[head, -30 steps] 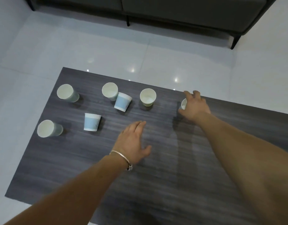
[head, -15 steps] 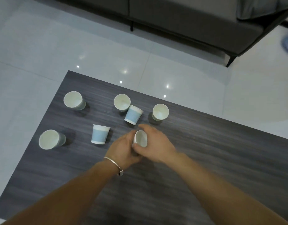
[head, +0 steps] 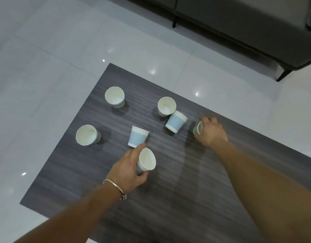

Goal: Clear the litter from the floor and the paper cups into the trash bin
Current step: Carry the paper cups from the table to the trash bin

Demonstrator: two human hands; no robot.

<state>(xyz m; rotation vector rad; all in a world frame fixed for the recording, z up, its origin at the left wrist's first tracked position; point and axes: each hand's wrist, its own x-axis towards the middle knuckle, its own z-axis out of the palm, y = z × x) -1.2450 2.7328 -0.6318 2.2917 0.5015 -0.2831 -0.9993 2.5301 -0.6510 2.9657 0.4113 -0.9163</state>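
**A:** Landmark: the landmark cup (head: pixel 138 138), a white paper cup with a pale blue band, standing rim-down on the dark grey wood-grain table (head: pixel 168 199); all positions are taken from it.

**B:** Left hand?

**A:** The left hand (head: pixel 128 170) is on the near side of the landmark cup, just beside it; contact cannot be told. Fingers and thumb are curled round a plain white paper cup, the tilted cup (head: pixel 147 161); its mouth faces up and right.

**B:** Right hand?

**A:** The right hand (head: pixel 211 133) is well right of the landmark, wrapped round another white paper cup, the gripped cup (head: pixel 198 128); only its rim and a strip of wall show; the fingers are blurred.

**B:** Loose cups?

**A:** The leaning cup (head: pixel 175 121), also blue-banded, is beyond and right of the landmark; it is rim-down, tilted, and touches the rear cup (head: pixel 166 106), which is mouth-up. The far cup (head: pixel 114 97) is beyond and left; the edge cup (head: pixel 87 135) is left; both are upright and open.

**B:** Surroundings?

**A:** A thin silver bangle (head: pixel 114 185) is on the left wrist; a glossy white tiled floor (head: pixel 55 67) lies round the table; a dark grey sofa (head: pixel 238 23) stands well beyond the landmark.
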